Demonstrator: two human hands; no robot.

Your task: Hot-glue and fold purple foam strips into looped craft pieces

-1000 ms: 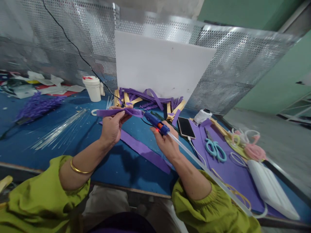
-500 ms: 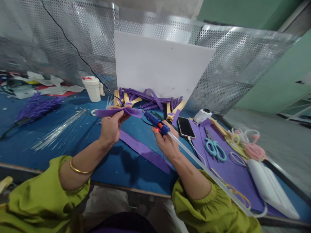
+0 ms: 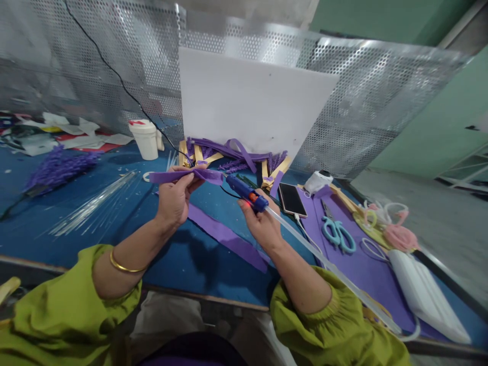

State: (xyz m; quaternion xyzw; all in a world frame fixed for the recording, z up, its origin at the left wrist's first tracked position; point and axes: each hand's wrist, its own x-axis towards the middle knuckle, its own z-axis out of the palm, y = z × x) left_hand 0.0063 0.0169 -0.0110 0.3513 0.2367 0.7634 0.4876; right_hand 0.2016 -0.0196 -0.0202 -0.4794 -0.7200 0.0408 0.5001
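Pinched between the fingers of my left hand (image 3: 175, 195) is a purple fabric strip (image 3: 168, 177), its ends sticking out to both sides. My right hand (image 3: 263, 221) is wrapped round a blue hot glue gun (image 3: 244, 190), whose small red light glows. A long clear glue stick (image 3: 305, 234) runs from the back of the gun over my right forearm. The gun's nozzle is at the right end of the strip; whether it touches I cannot tell. On the table below lies a second purple strip (image 3: 229, 238).
The blue table (image 3: 160, 264) holds clear thin sticks (image 3: 95, 203), purple lavender sprigs (image 3: 61, 165) and a white cup (image 3: 146, 140). At the back lie purple ribbons (image 3: 229, 148). To the right are a phone (image 3: 292, 199), scissors (image 3: 337, 234) and a white packet (image 3: 427, 295).
The glue gun in my right hand has shifted very slightly to the right, and the trailing glue stick has swung a little. My left hand and its strip look almost the same.
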